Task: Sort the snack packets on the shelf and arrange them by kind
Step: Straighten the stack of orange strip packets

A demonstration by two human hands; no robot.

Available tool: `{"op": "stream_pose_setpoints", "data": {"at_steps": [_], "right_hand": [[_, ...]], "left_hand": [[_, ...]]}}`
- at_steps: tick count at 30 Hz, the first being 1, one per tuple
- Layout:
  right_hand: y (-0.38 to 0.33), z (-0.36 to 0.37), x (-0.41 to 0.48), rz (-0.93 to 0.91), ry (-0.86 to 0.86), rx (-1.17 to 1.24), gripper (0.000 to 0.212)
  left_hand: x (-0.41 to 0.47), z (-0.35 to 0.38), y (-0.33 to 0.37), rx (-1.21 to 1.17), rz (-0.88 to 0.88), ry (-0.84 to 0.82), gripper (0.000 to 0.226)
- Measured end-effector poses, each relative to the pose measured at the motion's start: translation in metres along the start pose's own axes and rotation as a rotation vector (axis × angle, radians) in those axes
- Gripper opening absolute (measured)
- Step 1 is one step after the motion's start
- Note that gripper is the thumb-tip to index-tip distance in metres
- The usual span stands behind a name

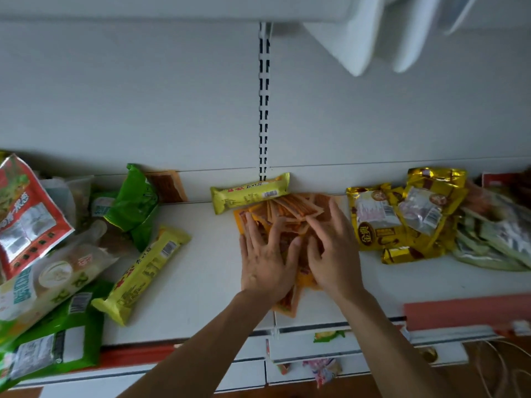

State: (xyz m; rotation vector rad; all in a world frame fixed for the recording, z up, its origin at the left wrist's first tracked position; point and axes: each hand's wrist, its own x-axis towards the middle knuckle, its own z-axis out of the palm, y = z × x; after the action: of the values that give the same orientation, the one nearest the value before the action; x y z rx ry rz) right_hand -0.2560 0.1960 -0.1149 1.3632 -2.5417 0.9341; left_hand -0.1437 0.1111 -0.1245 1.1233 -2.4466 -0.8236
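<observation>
Left hand, right hand (fingers outstretched) cover orange packets

Only one view is given, taken by a wide-angle camera worn on the head. It is aimed forward and steeply down, close over the white shelf. The back panel and slotted upright are spread across the upper half.
</observation>
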Motion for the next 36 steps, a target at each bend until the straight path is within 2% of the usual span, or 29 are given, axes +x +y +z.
{"op": "stream_pose_setpoints", "data": {"at_steps": [3, 5, 8, 13, 16, 22, 25, 27, 29, 33, 36], "right_hand": [[0.010, -0.003, -0.004, -0.014, -0.003, 0.019, 0.036], [0.016, -0.005, -0.007, 0.010, -0.017, 0.046, 0.037], [0.015, -0.005, -0.007, 0.087, -0.051, 0.093, 0.036], [0.021, -0.018, 0.004, 0.051, -0.007, -0.035, 0.041], [0.028, -0.021, 0.010, 0.069, -0.112, -0.211, 0.040], [0.041, -0.021, 0.008, 0.081, -0.113, -0.108, 0.039], [0.038, -0.019, 0.006, 0.091, -0.090, -0.041, 0.042], [0.039, -0.025, 0.008, 0.047, -0.056, 0.045, 0.043], [0.046, -0.031, 0.008, -0.005, -0.015, 0.083, 0.042], [0.052, -0.031, 0.000, -0.019, -0.016, 0.047, 0.046], [0.050, -0.022, 0.000, 0.007, -0.044, -0.015, 0.048]], "left_hand": [[-0.001, -0.016, -0.016, -0.012, 0.110, -0.053, 0.084], [0.001, -0.030, -0.033, 0.102, 0.218, -0.097, 0.108], [0.012, -0.036, -0.043, 0.253, 0.284, -0.179, 0.122], [0.030, 0.001, -0.006, 0.317, 0.259, -0.167, 0.118], [0.035, 0.013, 0.017, 0.316, 0.236, -0.200, 0.111], [0.032, -0.007, -0.011, 0.304, 0.379, -0.282, 0.135], [0.033, 0.004, -0.001, 0.283, 0.388, -0.183, 0.129], [0.038, 0.012, 0.015, 0.241, 0.365, -0.098, 0.113], [0.042, 0.017, 0.021, 0.276, 0.349, -0.088, 0.110], [0.048, 0.008, 0.001, 0.244, 0.395, -0.122, 0.133], [0.050, 0.005, 0.003, 0.133, 0.373, -0.186, 0.138]]}}
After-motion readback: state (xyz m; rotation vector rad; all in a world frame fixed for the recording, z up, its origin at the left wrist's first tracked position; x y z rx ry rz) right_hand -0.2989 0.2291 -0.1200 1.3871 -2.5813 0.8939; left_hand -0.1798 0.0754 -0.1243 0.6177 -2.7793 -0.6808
